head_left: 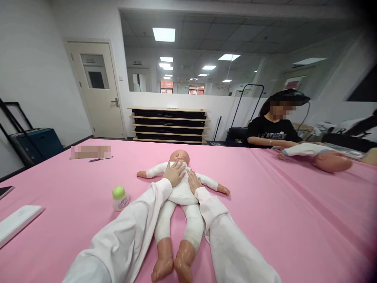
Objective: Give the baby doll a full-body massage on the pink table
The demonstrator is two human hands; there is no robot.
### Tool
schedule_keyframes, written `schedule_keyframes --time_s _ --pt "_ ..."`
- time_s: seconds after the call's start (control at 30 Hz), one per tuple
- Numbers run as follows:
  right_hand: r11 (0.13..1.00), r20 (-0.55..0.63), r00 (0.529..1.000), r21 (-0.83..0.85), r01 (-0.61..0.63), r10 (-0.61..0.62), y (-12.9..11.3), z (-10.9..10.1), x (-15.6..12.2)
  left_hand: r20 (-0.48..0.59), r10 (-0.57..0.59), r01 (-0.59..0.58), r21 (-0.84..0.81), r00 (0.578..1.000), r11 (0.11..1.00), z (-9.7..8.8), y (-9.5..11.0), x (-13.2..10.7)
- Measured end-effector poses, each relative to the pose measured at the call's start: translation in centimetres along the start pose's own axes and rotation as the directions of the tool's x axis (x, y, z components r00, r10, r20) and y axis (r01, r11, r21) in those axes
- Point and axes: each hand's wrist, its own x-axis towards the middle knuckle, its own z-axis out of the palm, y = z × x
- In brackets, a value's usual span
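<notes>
A baby doll with a white cloth body lies on its back on the pink sheet, arms spread and feet toward me. My left hand rests flat on the doll's upper chest, fingers stretched toward its head. Beside it, my right hand lies flat along the other side of the chest. Both hands are open and grip nothing. Left of the doll stands a small jar with a green lid, near my left sleeve.
A white box-like object lies at the left, with a pen farther back. Across the table at right sits a person in a black shirt, hands by another baby doll. A suitcase stands beyond the left edge.
</notes>
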Motion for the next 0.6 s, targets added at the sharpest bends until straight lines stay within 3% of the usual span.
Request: schedule_keyframes --time_s 0.1,0.23,0.37,0.43,0.47,0.5,0.57,0.6 --pt "1.000 0.003 1.000 0.020 -0.001 0.001 0.1 0.2 0.1 -0.080 -0.230 0.226 -0.062 0.970 0.972 0.9 -1.4 -0.3" --pt "0.999 0.024 1.000 0.028 -0.021 0.020 0.5 0.7 -0.2 -0.057 -0.474 0.463 -0.143 0.879 0.875 1.9 -3.9 -2.4" --pt "0.999 0.038 0.999 0.029 -0.030 0.029 0.6 0.8 -0.3 -0.034 -0.649 0.643 -0.112 0.760 0.758 1.4 -5.8 -3.5" --pt "0.999 0.035 0.999 0.030 -0.030 0.029 0.5 0.6 -0.1 -0.048 -0.677 0.665 -0.147 0.735 0.732 0.4 -5.6 -3.1" --pt "0.999 0.032 0.999 0.030 -0.030 0.029 0.4 0.5 0.0 -0.062 -0.653 0.634 -0.187 0.754 0.750 -0.1 -5.2 -2.8" --pt "0.999 0.027 0.999 0.030 -0.031 0.030 0.4 0.4 0.1 -0.071 -0.586 0.560 -0.225 0.807 0.798 -0.6 -4.7 -2.5" --pt "0.999 0.021 0.999 0.028 -0.033 0.033 0.4 0.3 0.3 -0.072 -0.350 0.320 -0.267 0.934 0.909 -1.2 -3.5 -1.9" --pt "0.999 0.019 0.999 0.027 -0.035 0.034 0.4 0.3 0.3 -0.050 -0.213 0.193 -0.269 0.976 0.944 -1.3 -3.0 -1.8"
